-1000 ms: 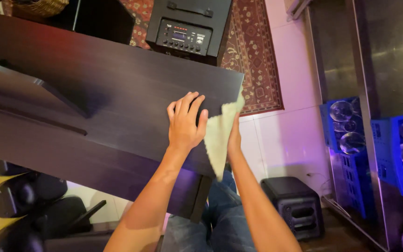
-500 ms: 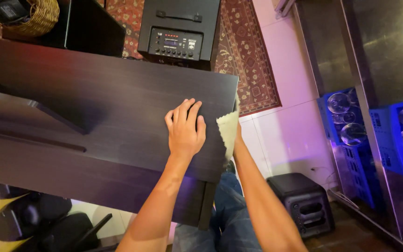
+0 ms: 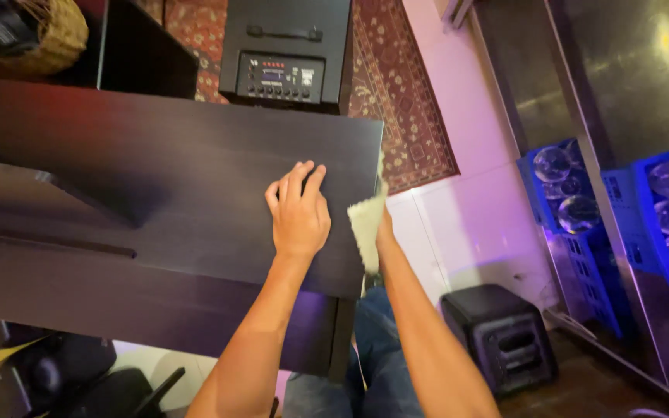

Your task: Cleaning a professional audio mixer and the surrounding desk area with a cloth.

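Dark wooden desk top (image 3: 156,178) fills your view; blue plastic crates of clear bottles (image 3: 660,217) stand far right. Your left hand (image 3: 298,213) lies flat, fingers together, on it. Your right hand (image 3: 385,228), mostly hidden, presses a pale yellow-green cloth (image 3: 367,224) against the desk's right edge.

The dark tabletop (image 3: 156,162) lay bare left of the left hand (image 3: 300,220). Beyond its far edge stood a black speaker (image 3: 288,54); a small black box (image 3: 501,337) crowded the floor just right.
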